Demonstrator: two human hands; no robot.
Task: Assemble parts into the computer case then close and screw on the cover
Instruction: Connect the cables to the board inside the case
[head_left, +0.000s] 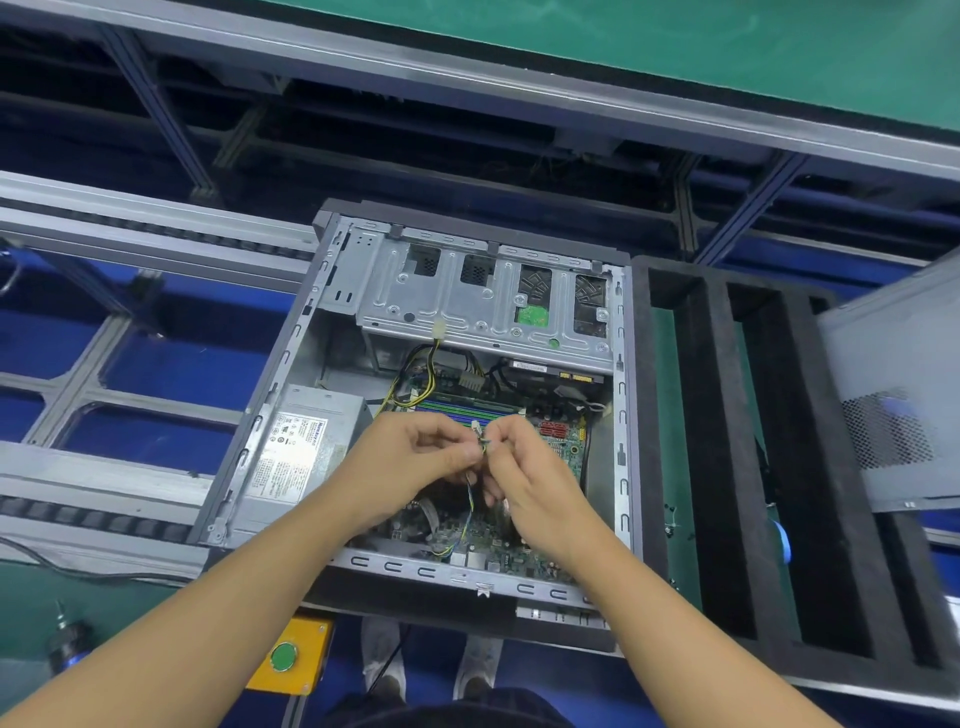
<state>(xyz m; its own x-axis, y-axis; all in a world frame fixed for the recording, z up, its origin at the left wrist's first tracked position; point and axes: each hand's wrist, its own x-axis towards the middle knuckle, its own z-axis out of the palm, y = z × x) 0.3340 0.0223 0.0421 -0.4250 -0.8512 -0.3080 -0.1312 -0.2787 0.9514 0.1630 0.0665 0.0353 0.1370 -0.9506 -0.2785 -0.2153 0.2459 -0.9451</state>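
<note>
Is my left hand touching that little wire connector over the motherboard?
Touching. The head view shows the left hand pinching the small connector at its fingertips, opposite the right hand.

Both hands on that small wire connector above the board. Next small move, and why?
Probably lower the small connector to the motherboard and seat it. Both the left hand and right hand pinch it above the open case, its thin wires trail down to the board, and the cover is still off. Which header is hidden.
</note>
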